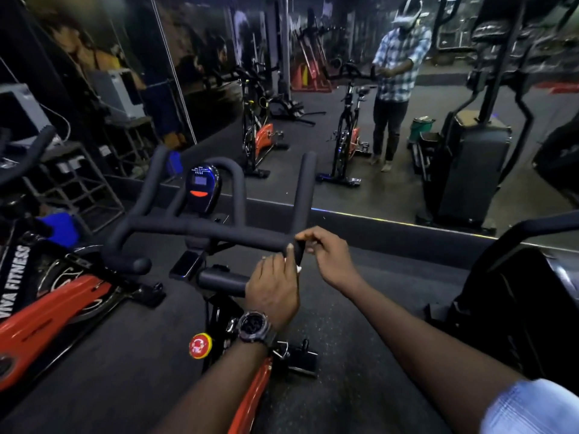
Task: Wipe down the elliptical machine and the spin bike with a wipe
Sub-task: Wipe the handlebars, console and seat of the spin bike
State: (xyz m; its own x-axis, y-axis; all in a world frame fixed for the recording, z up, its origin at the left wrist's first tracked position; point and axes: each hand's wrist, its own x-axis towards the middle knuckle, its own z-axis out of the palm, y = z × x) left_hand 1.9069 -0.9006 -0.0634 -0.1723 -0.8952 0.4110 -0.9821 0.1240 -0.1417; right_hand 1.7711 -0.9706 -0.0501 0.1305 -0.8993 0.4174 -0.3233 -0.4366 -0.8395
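— Two hands on the spin bike's handlebar point(200, 233) in the head view, both at its right end. What's the left hand point(272, 288) doing?

— It's curled with fingers closed around the short padded grip just below the crossbar, thumb up against the bar's right bend. A small white scrap, the wipe point(298, 269) I'd judge, peeks out between the two hands, pressed to the foam.

— And the right hand point(329, 256)?

— Fingertips pressed together, pinching the dark end of the bar where the upright horn point(305, 189) rises. Whether it also holds the wipe I cannot tell; most of the cloth is hidden.

— How will that wipe handle?

— Light, limp, probably damp, so it bunches. My call: keep it wrapped round the bar under the palm, not held by a corner. The foam padding looks soft and a bit grippy, so it'll drag on the cloth.

— The bike itself?

— Heavy and stiff, it should stay put under pressure. The console point(202, 184) sits between the horns, glossy, and wants a gentler touch.

— And the elliptical?

— A dark machine point(529, 302) stands just right of the bike, well apart from both hands; the mirror point(391, 183) ahead shows it too.
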